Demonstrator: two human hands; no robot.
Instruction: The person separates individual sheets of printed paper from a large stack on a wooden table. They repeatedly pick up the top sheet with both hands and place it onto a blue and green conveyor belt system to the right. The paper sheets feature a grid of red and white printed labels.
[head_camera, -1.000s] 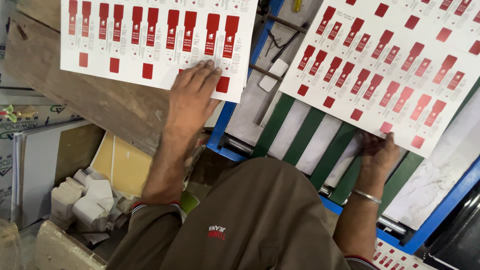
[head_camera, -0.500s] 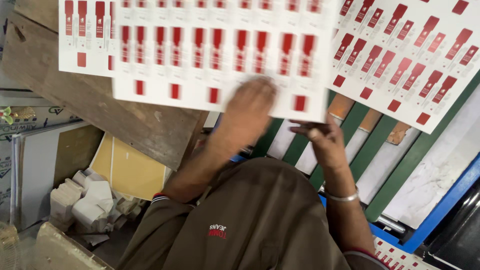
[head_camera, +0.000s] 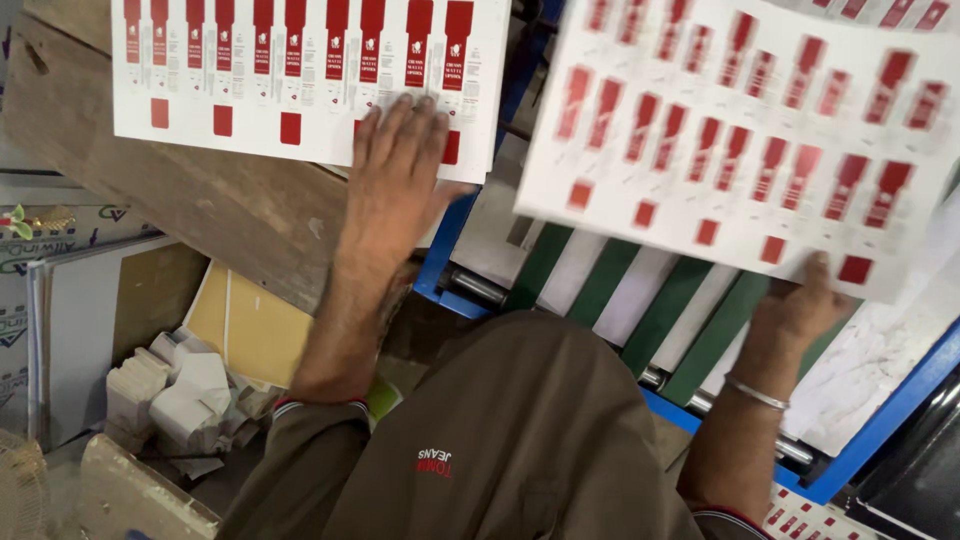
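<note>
My left hand lies flat, fingers spread, on the near edge of a stack of white sheets printed with red shapes, which rests on a worn wooden table. My right hand grips the near edge of another printed sheet, blurred and held up over a feed table with green belts. A metal bracelet circles my right wrist.
The belt table has a blue metal frame and steel rollers. Below the wooden table lie white cardboard offcuts, a yellow board and flat boards leaning at the left. More printed sheets show at the bottom right.
The sheet that was crossing from right to left has come down on the left stack, with my left hand flat on it. My right hand has gone back right and holds another sheet.
</note>
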